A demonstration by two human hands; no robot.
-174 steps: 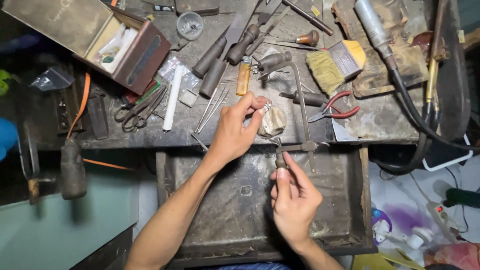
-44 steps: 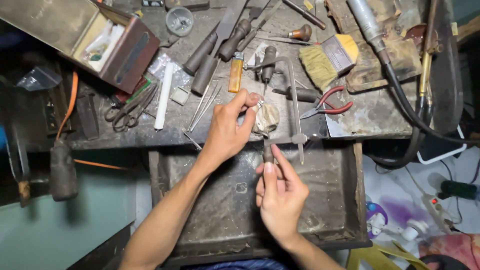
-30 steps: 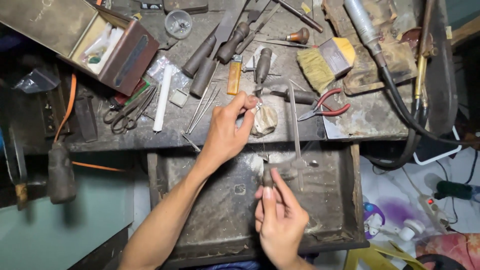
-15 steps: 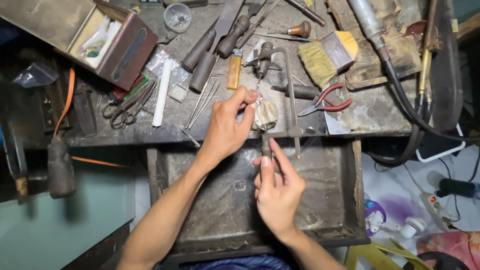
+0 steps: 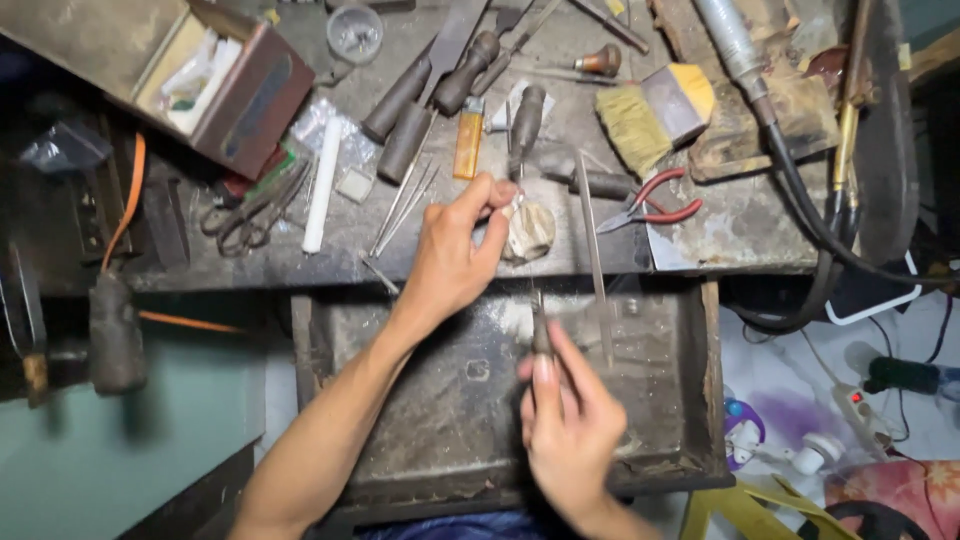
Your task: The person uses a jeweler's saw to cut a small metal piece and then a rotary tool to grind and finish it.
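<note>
My left hand (image 5: 455, 255) rests at the bench's front edge, its thumb and fingers pinching a tiny pale piece against a small worn peg (image 5: 527, 230). Below it, over the open drawer (image 5: 680, 460), my right hand (image 5: 570, 425) grips the dark handle of a thin tool (image 5: 541, 335) whose fine blade runs up toward the pinched piece. The blade is too thin to see well. A long steel file (image 5: 594, 270) hangs from the bench edge over the drawer, just right of the tool.
The bench (image 5: 720, 235) is crowded: red-handled pliers (image 5: 655, 203), a yellow brush (image 5: 650, 115), an orange lighter (image 5: 466, 150), dark-handled files (image 5: 410, 115), scissors (image 5: 250, 210), a white stick (image 5: 322, 185), an open box (image 5: 215, 75) at left, a black hose (image 5: 810, 225) at right.
My right hand moves the tool up and down under the pinched piece; it now sits slightly lower than half a second ago. The left hand stays at the peg.
</note>
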